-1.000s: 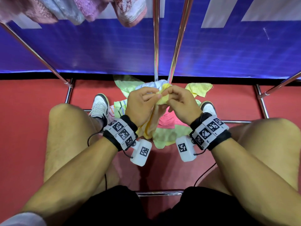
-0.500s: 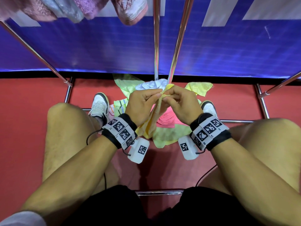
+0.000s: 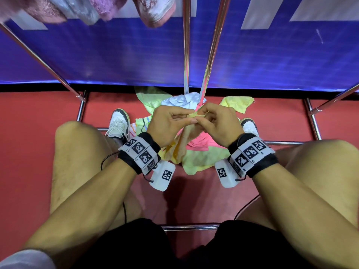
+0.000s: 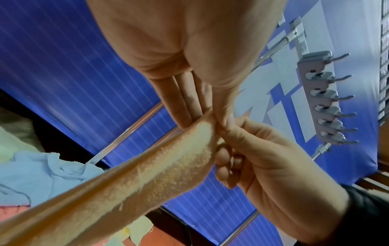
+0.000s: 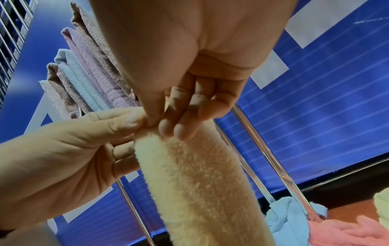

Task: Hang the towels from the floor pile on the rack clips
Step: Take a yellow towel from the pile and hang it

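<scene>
A pale yellow towel [image 3: 181, 146] is pinched at its top edge by the left hand [image 3: 165, 124] and the right hand [image 3: 217, 125], thumbs and curled fingers meeting above the floor pile [image 3: 196, 140] between the knees. The towel hangs down from the grip. A row of rack clips [image 4: 328, 98] is seen overhead, with hung towels [image 5: 84, 69] beside.

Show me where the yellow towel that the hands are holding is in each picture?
Head: the yellow towel hangs in the middle, pinched at its top by the left hand and the right hand.
Left wrist: it runs from the lower left up to the middle.
Right wrist: it fills the lower middle.
Shared landmark: the light blue towel on the floor pile, in all three.
</scene>
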`<state>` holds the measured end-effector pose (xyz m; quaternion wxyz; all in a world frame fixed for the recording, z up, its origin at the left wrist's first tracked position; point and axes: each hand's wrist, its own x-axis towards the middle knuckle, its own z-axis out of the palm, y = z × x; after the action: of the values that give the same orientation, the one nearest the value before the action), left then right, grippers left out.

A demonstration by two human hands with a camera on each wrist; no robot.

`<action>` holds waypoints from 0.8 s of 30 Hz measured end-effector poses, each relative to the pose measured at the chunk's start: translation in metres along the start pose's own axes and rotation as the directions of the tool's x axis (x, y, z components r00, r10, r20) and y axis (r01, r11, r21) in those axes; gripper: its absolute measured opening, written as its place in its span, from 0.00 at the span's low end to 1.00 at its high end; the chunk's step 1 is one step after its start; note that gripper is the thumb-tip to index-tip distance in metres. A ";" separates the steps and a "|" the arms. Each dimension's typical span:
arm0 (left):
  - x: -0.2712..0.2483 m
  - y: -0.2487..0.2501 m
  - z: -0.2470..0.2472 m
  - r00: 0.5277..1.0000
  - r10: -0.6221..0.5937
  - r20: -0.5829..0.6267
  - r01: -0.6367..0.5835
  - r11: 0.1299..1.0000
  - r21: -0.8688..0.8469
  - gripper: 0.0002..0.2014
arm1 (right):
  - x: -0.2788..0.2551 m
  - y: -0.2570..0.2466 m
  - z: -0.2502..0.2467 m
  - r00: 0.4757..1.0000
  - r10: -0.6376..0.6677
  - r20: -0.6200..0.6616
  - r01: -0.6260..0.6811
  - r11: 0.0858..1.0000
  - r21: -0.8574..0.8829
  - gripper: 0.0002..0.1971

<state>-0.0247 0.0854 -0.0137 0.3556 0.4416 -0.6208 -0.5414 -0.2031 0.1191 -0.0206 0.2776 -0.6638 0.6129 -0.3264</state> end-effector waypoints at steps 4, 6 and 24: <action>0.004 0.002 -0.006 0.998 -0.002 -0.067 0.000 0.999 -0.037 0.14 | 0.002 0.001 -0.004 1.000 -0.023 -0.002 0.023 0.991 -0.129 0.13; 0.005 0.001 -0.008 0.998 0.002 -0.065 -0.004 1.000 -0.030 0.14 | 0.003 0.004 -0.004 1.000 -0.025 0.017 0.027 0.982 -0.186 0.11; 0.012 -0.004 -0.015 0.990 0.010 -0.137 -0.005 0.999 0.036 0.12 | 0.005 0.005 -0.012 0.997 -0.037 -0.068 0.023 0.980 -0.200 0.10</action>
<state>-0.0141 0.0690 -0.0156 0.3917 0.4817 -0.6061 -0.4971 -0.2151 0.1137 -0.0161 0.1827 -0.6853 0.6419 -0.2913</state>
